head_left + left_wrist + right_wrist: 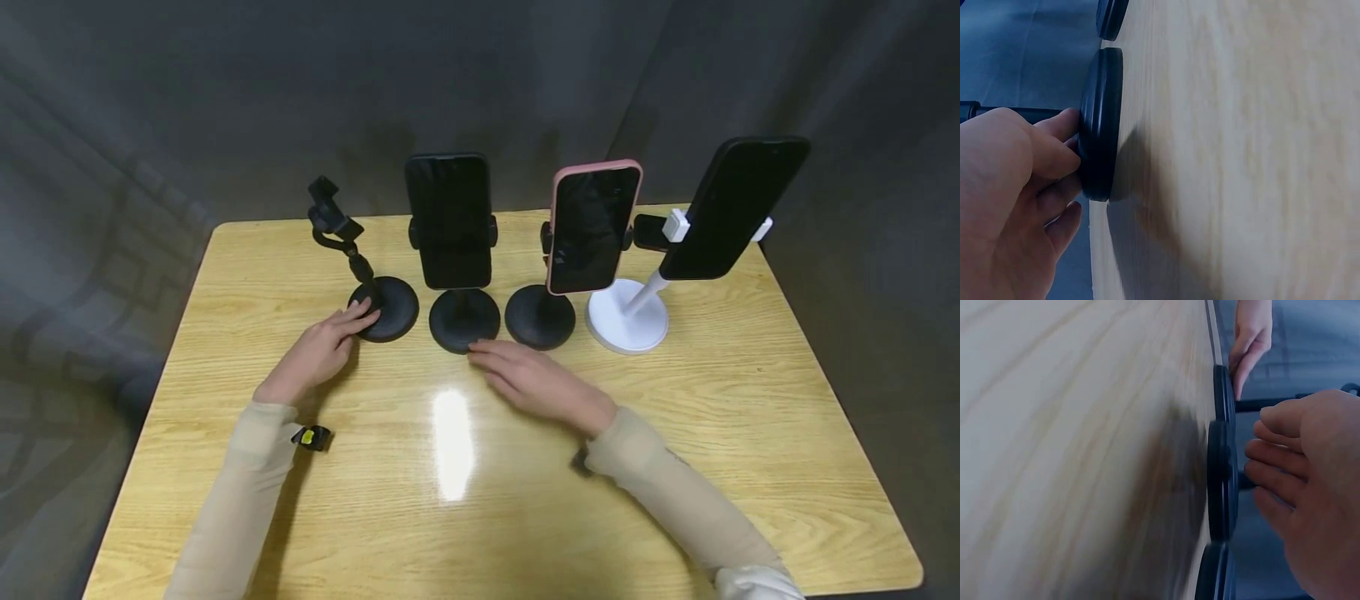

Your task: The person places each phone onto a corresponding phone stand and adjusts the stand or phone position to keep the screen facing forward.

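My left hand (318,350) rests its fingertips on the round base of the leftmost black phone stand (396,310), which has an unfilled clamp on top. In the left wrist view, the fingers (1060,147) meet the upper face of that base (1102,125) beside its pole. My right hand (536,382) has its fingers out together, tips right at the front rim of the second black stand's base (457,323). That stand holds a black phone (450,218) upright. The right wrist view shows the right hand (1310,469) with fingers lightly bent over a black base (1217,487).
A third black stand (540,321) carries a phone in a pink case (594,225). Rightmost, a white stand (626,321) holds a large black phone (731,212), tilted. A small dark object (651,232) shows behind it. The wooden table (450,542) meets a dark curtain (480,83) behind.
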`<action>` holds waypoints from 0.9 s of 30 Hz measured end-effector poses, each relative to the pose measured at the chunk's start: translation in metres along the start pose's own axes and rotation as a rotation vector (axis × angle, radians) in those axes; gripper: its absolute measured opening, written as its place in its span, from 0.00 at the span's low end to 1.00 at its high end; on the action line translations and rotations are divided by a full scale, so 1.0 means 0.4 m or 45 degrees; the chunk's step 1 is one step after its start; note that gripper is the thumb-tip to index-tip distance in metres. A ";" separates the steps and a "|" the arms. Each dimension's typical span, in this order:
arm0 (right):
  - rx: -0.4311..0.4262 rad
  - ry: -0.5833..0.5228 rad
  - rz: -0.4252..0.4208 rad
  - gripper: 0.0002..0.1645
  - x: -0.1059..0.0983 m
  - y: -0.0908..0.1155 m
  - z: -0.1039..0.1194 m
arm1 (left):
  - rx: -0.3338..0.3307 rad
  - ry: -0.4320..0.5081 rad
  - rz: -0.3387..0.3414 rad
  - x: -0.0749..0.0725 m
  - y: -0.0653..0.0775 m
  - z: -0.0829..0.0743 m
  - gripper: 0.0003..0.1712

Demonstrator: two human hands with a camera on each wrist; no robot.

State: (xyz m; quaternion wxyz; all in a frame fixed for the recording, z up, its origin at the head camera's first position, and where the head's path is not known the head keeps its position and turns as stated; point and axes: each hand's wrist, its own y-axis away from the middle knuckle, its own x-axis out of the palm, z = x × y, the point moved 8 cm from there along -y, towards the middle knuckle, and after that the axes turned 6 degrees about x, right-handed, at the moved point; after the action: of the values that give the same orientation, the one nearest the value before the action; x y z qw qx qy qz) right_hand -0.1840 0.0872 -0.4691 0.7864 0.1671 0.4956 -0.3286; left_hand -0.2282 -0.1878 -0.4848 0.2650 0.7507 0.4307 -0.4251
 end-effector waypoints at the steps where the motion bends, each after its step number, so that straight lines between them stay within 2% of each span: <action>1: -0.009 -0.002 0.003 0.24 0.003 -0.007 0.006 | 0.004 0.002 -0.005 -0.001 0.002 -0.001 0.31; 12: -0.072 -0.023 0.063 0.26 0.035 -0.098 0.056 | 0.020 0.026 -0.032 0.005 0.041 -0.009 0.32; 20: -0.054 0.045 0.098 0.29 0.061 -0.161 0.070 | 0.044 0.049 -0.057 0.014 0.064 -0.029 0.30; 27: -0.034 0.064 0.141 0.31 0.067 -0.192 0.085 | 0.054 0.046 -0.095 0.021 0.092 -0.042 0.29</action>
State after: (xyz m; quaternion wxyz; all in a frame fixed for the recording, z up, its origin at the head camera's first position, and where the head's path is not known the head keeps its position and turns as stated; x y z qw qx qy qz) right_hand -0.2056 0.0018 -0.4727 0.7929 0.1919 0.5096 -0.2736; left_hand -0.1870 -0.1893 -0.4826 0.2252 0.7471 0.4538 -0.4303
